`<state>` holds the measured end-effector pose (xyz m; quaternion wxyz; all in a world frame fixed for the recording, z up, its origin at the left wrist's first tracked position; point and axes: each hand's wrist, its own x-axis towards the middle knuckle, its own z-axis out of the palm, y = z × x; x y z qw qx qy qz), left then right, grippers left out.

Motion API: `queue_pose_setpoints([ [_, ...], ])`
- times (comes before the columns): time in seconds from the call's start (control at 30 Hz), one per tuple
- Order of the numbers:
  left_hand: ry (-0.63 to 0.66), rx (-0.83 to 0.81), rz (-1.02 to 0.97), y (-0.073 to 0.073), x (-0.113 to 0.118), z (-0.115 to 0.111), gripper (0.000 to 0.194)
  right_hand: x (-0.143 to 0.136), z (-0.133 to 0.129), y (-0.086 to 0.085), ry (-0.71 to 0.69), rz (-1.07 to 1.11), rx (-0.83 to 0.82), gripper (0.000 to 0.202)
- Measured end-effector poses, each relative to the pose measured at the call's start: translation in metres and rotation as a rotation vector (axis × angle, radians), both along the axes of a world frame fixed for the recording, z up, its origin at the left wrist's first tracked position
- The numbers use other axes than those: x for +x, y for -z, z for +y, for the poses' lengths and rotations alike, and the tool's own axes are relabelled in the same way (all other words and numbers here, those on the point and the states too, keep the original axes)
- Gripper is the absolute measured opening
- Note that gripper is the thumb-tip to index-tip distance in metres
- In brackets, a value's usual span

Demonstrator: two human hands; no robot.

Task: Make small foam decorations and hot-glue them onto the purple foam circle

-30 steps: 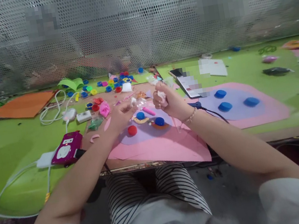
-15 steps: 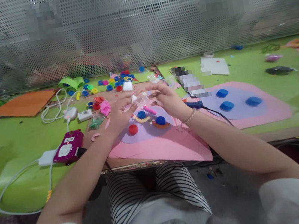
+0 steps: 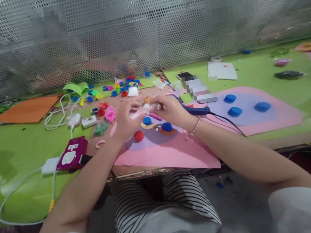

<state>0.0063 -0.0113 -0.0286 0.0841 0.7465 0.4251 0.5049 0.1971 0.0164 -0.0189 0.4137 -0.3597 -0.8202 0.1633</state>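
My left hand [image 3: 127, 121] and my right hand [image 3: 172, 110] are close together over the middle of the bench, each with fingers pinched on a small crumpled clear plastic bag [image 3: 146, 109]. Something white shows at the bag; its kind is too blurred to tell. Just below lies a pink stick-like piece [image 3: 156, 116]. On the purple and pink paper sheet [image 3: 167, 152] under my hands sit a red bottle cap [image 3: 139, 136] and two blue ones, a left cap [image 3: 147, 121] and a right cap [image 3: 167, 127], beside curved cream and orange pieces.
A dark blue glue-gun-like tool [image 3: 197, 110] with a cord lies right of my right hand, near a phone [image 3: 195, 88]. Another paper sheet [image 3: 288, 115] bears three blue caps. At left are a magenta power socket [image 3: 71, 155], white cables and orange paper [image 3: 26, 110]. Several loose caps lie behind.
Both hands have drawn closer together around the clear plastic bag, and the fingers of my right hand have closed down onto it. The view has shifted slightly.
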Motion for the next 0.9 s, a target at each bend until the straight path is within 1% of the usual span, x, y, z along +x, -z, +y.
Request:
queue_pose_setpoints([
  [0.1,-0.067,0.071,0.084,-0.0026,0.0002,-0.0018,0.018,0.0033,-0.0029,-0.0037,0.047,-0.091,0.104,0.018],
  [0.17,-0.086,0.053,0.063,-0.0032,-0.0003,-0.0015,0.015,0.0042,-0.0057,-0.0065,0.072,-0.148,0.163,0.018],
  [0.23,-0.06,0.007,0.019,-0.0024,-0.0011,-0.0008,0.021,0.0042,-0.0077,-0.0078,0.085,-0.18,0.196,0.019],
  [0.3,-0.026,-0.001,0.046,-0.0008,-0.0015,-0.0004,0.029,0.0035,-0.0084,-0.0072,0.09,-0.193,0.206,0.02],
  [0.37,-0.017,0.047,0.124,0.0004,-0.0014,-0.0007,0.03,0.0025,-0.0085,-0.0052,0.084,-0.195,0.208,0.021],
  [0.47,-0.039,0.138,0.209,0.0008,-0.0009,-0.0014,0.022,0.001,-0.0089,-0.0017,0.039,-0.185,0.215,0.021],
  [0.57,-0.041,0.17,0.232,0.0003,-0.0011,-0.0017,0.014,-0.0003,-0.0096,0.0001,-0.004,-0.161,0.218,0.019],
  [0.73,0.001,0.179,0.252,-0.0016,-0.0024,-0.0037,0.014,-0.0007,-0.0087,0.0006,0.006,-0.165,0.201,0.019],
  [0.9,-0.045,0.196,0.334,-0.0029,-0.0012,-0.0061,0.015,-0.0005,-0.0074,0.0016,0.02,-0.183,0.216,0.02],
])
